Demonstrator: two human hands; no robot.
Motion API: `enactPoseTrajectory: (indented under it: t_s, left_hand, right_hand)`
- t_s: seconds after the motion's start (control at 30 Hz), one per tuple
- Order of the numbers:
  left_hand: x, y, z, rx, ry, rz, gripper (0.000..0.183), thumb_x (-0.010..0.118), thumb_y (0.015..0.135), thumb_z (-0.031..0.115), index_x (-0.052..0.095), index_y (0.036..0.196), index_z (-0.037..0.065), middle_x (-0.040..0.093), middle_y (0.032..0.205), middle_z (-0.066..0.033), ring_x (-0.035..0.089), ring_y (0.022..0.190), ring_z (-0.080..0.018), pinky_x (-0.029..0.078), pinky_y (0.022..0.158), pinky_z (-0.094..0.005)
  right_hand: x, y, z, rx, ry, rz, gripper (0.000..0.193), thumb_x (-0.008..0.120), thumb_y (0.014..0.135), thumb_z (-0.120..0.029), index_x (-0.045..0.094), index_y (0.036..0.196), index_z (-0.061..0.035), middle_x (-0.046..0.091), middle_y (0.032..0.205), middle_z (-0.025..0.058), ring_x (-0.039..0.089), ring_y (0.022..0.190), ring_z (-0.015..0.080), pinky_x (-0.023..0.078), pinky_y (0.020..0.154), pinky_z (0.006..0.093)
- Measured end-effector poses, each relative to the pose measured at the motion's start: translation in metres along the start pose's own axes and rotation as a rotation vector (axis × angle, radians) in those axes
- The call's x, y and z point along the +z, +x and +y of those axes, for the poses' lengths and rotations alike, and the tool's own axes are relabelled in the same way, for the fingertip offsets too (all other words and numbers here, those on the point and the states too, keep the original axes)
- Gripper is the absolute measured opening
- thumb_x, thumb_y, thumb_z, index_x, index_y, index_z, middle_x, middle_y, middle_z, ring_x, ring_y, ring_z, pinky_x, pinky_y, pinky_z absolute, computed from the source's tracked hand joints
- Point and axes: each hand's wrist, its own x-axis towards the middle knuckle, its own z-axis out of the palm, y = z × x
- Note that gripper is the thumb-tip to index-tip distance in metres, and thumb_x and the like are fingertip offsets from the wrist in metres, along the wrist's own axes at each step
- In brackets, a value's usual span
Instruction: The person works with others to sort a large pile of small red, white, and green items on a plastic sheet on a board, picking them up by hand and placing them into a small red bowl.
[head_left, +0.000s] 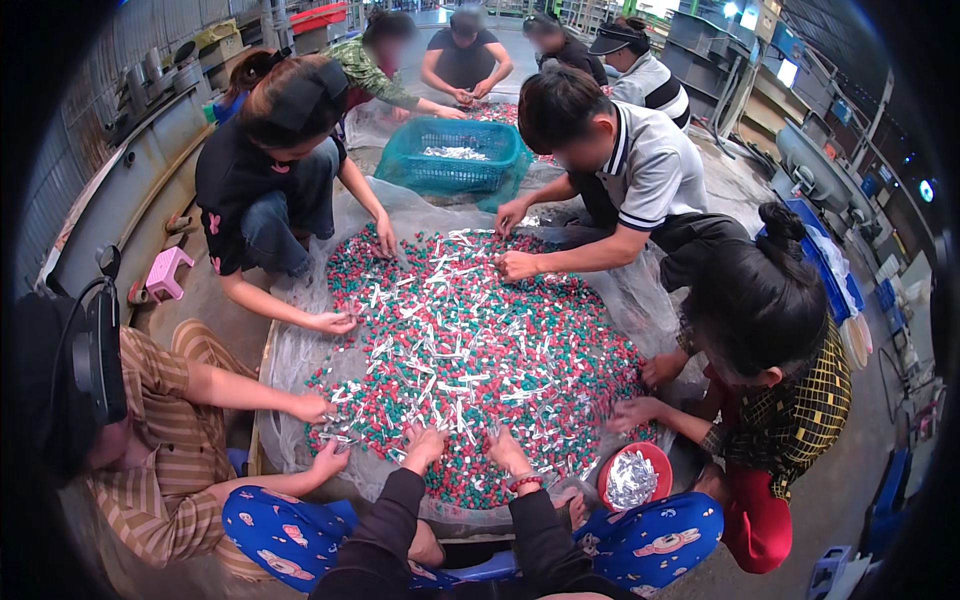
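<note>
A wide, shallow pile of small red, green and white pellets lies in front of me, with many slender silvery-white pieces scattered through it. My left hand rests at the near side of the pile, fingers apart among the pellets. To its right, my right hand, with a red bead bracelet at the wrist, reaches into the pile too. Its fingers look parted, and I see nothing held in either hand. A red bowl of silvery pieces stands right of my right hand.
Pale netting lies under the pile. Several people crouch around it with hands in the pellets. Beyond the pile stands a teal basket draped in netting, holding white pieces. A pink stool is at left, a blue tray at right.
</note>
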Motion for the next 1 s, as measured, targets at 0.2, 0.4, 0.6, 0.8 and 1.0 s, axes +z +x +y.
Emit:
enactPoseTrajectory:
  t_s: [0.2, 0.4, 0.6, 0.8, 1.0]
  left_hand:
    - [-0.048, 0.004, 0.02, 0.238, -0.206, -0.002, 0.03, 0.048, 0.08, 0.018, 0.05, 0.106, 0.003, 0.048, 0.098, -0.0278, 0.054, 0.083, -0.0423, 0.041, 0.071, -0.051]
    - [-0.068, -0.07, 0.101, 0.368, 0.151, 0.003, 0.042, 0.061, 0.073, 0.014, 0.049, 0.106, -0.008, 0.051, 0.102, -0.0241, 0.05, 0.092, -0.0362, 0.044, 0.077, -0.0429]
    - [-0.094, -0.068, 0.086, 0.248, -0.62, -0.021, 0.035, 0.06, 0.075, 0.016, 0.056, 0.107, 0.002, 0.057, 0.1, -0.0174, 0.059, 0.09, -0.0269, 0.046, 0.075, -0.0362]
    - [0.0, -0.022, -0.067, -0.611, -0.38, -0.004, 0.04, 0.054, 0.082, 0.039, 0.062, 0.086, -0.001, 0.062, 0.088, -0.0205, 0.06, 0.087, -0.0316, 0.046, 0.075, -0.0415]
    - [0.024, -0.002, -0.024, -0.556, -0.525, 0.035, 0.039, 0.057, 0.08, 0.034, 0.059, 0.095, -0.002, 0.059, 0.095, -0.0229, 0.056, 0.093, -0.0354, 0.044, 0.078, -0.0425]
  right_hand:
    - [-0.013, 0.001, 0.001, -0.244, 0.829, -0.146, 0.03, 0.049, 0.083, -0.024, 0.053, 0.102, -0.0008, 0.057, 0.085, 0.0152, 0.055, 0.082, 0.0297, 0.044, 0.074, 0.0406]
    - [0.011, -0.052, -0.024, -0.062, 1.491, -0.423, 0.042, 0.047, 0.088, -0.039, 0.05, 0.11, -0.0038, 0.055, 0.106, 0.0049, 0.053, 0.094, 0.0178, 0.045, 0.081, 0.0328]
    - [-0.03, -0.028, -0.001, 0.014, 1.551, -0.332, 0.023, 0.04, 0.092, -0.024, 0.049, 0.102, -0.0052, 0.057, 0.092, 0.0125, 0.057, 0.084, 0.0253, 0.048, 0.078, 0.045]
    - [-0.045, -0.038, -0.024, -0.047, 1.355, -0.299, 0.018, 0.052, 0.088, -0.028, 0.048, 0.086, -0.0101, 0.048, 0.067, -0.0008, 0.045, 0.054, 0.0094, 0.04, 0.047, 0.0247]
    - [-0.08, -0.037, -0.024, 0.033, 0.891, 0.005, 0.021, 0.066, 0.078, -0.026, 0.054, 0.079, -0.0084, 0.04, 0.052, -0.0054, 0.034, 0.041, 0.0024, 0.024, 0.035, 0.0182]
